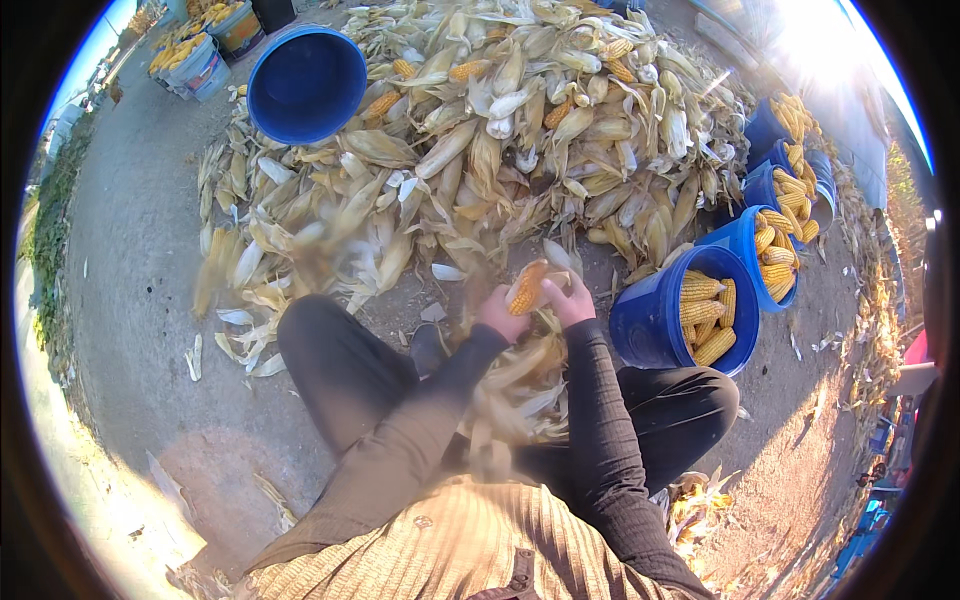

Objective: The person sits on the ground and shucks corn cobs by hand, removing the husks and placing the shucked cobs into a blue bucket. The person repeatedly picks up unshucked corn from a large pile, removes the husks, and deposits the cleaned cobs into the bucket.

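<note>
Between my hands is a partly husked ear of corn [528, 288], its orange kernels bare on the near side. My left hand [504, 313] closes around its lower end. My right hand [570, 300] grips pale husk at the ear's right side. Loose husks [525, 390] lie between my legs below the hands. Beyond my hands spreads a large heap of ears in dry husks [480, 165], with a few bare cobs among them. To the right, a blue bucket [645, 322] holds several bare yellow cobs [701, 311].
More blue buckets of cobs [750, 225] stand in a row at the right, behind the nearest one. An empty-looking blue tub [306, 84] rests at the heap's upper left. Filled pails [196, 71] stand farther back. Scattered husks [247, 322] lie on the ground at left.
</note>
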Demonstrator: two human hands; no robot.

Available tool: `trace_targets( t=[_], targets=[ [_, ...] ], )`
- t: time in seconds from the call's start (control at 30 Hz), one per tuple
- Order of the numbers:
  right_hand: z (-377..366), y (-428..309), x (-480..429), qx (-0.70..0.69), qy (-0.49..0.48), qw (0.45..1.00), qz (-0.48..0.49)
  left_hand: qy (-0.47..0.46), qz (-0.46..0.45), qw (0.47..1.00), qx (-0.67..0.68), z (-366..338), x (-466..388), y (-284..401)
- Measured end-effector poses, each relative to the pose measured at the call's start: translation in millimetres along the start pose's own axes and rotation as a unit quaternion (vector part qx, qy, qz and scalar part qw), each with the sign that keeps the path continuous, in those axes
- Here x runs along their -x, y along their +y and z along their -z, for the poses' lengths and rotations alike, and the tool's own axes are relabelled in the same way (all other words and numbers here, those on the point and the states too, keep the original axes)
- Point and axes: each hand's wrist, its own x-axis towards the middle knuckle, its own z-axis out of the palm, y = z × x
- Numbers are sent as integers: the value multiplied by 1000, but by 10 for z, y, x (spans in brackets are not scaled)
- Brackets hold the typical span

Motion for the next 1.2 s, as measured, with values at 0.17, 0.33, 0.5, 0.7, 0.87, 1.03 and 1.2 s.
trace_targets(
  t=[0.17,0.33,0.5,0.7,0.87,1.03,1.2],
  targets=[
    [-299,125,50,-46,109,992,32,-90,-51,990,98,-81,300,206],
    [-208,-172,158,-176,40,983,-25,-236,-21,968,87,-48,247,51],
    [-149,-344,225,-299,65,947,-95,-271,-55,946,169,59,304,108],
    [-167,229,-23,-435,99,886,-124,-248,-76,948,185,21,252,85],
    [-201,200,65,-585,181,781,-126,19,-273,947,169,-70,195,38],
    [-338,-142,214,-662,130,737,-53,55,-187,933,304,-191,392,214],
    [48,280,299,-244,172,951,-77,46,105,709,696,138,-174,13]
  ],
)
